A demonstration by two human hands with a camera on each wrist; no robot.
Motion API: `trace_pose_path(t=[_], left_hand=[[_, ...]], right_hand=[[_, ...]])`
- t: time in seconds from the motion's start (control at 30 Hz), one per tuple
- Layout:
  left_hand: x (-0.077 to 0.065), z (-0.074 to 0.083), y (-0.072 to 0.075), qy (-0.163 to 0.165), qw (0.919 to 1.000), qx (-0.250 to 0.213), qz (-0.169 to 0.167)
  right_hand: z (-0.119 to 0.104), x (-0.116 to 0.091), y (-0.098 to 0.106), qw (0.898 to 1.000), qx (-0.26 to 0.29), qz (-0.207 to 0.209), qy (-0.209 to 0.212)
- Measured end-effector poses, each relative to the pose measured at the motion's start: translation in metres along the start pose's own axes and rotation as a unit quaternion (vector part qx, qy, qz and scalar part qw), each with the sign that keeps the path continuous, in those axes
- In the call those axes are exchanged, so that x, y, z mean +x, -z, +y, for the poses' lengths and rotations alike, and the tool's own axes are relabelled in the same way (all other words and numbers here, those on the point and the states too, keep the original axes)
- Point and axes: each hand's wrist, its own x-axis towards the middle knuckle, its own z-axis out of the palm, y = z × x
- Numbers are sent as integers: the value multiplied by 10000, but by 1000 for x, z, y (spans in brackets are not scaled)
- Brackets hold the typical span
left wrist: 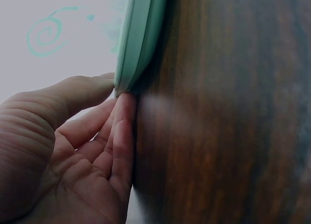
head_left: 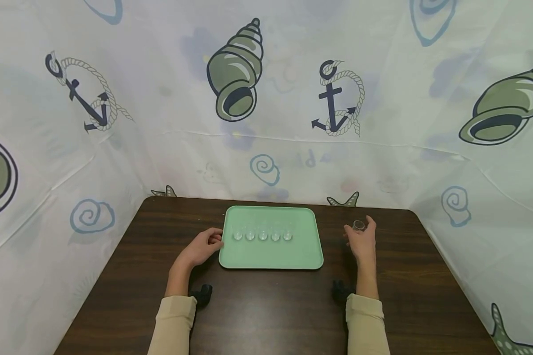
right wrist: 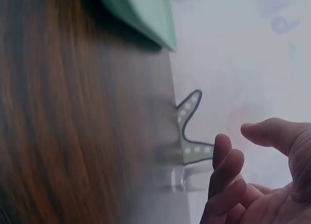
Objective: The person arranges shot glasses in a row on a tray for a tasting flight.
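In the head view a pale green tray (head_left: 271, 259) lies on the table, with a row of several small clear glasses (head_left: 263, 235) on it. My left hand (head_left: 203, 246) is at the tray's left edge. The left wrist view shows the left thumb (left wrist: 80, 95) and fingertips meeting at the tray rim (left wrist: 138, 44), pinching it. To the right of the tray, my right hand (head_left: 361, 241) is beside another small clear glass (head_left: 359, 225). In the right wrist view that glass (right wrist: 178, 179) stands on the table beyond the fingers (right wrist: 228, 170); thumb and fingers are spread apart.
The dark wood table (head_left: 266, 315) reaches back to a pale curtain (head_left: 284, 98) printed with shells, anchors and starfish. The curtain also hangs along both sides. Dark wrist mounts (head_left: 203, 295) sit at the inner side of each wrist.
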Motion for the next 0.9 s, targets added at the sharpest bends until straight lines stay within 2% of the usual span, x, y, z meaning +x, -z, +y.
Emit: trace_pose_path(t=[0.23, 0.53, 0.9], left_hand=[[-1, 1, 0, -16, 10000, 16, 3], [0, 0, 0, 49, 10000, -23, 28], [-2, 3, 0, 35, 10000, 7, 19]], right_hand=[[12, 5, 6, 9991, -38, 163, -397], [18, 10, 8, 9949, 666, -242, -720], [26, 18, 6, 9961, 604, -224, -604]])
